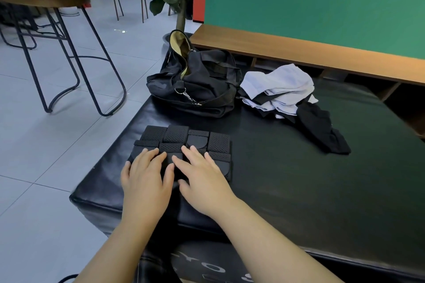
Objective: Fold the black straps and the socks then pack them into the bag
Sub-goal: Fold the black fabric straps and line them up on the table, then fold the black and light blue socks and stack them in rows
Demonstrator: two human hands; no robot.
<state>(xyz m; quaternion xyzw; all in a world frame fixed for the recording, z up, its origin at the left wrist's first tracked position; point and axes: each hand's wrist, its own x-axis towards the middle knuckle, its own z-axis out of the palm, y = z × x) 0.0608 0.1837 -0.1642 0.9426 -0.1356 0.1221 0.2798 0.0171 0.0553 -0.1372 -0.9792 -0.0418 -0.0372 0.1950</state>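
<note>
Here the black straps (184, 145) lie as a flat bundle near the front left corner of the black padded mat (299, 179), laid side by side in about 4 perforated bands. They look soft and light, a mesh-like fabric with some spring in it, so a fold will probably want to open again unless it is held down. Best to take them by 1 short end of the bundle, thumb under and fingers on top, and roll or fold toward the other end while the flat of the other hand keeps the layers from sliding.

The left hand (146, 174) lies palm down on the left part of the bundle, fingers straight and slightly spread, the tips touching the fabric. The right hand (202, 174) lies palm down just beside it on the middle and right part, fingers likewise extended and a little apart. Neither hand curls round anything; both press or smooth the straps flat.

The bag (195, 82), black with a pale lining, sits near the far left edge of the mat with its mouth unzipped and gaping, its limp sides likely to sag when things go in. The socks (280, 89) are in a loose heap of white and black to the right of the bag, well apart from the hands, not yet folded.
</note>
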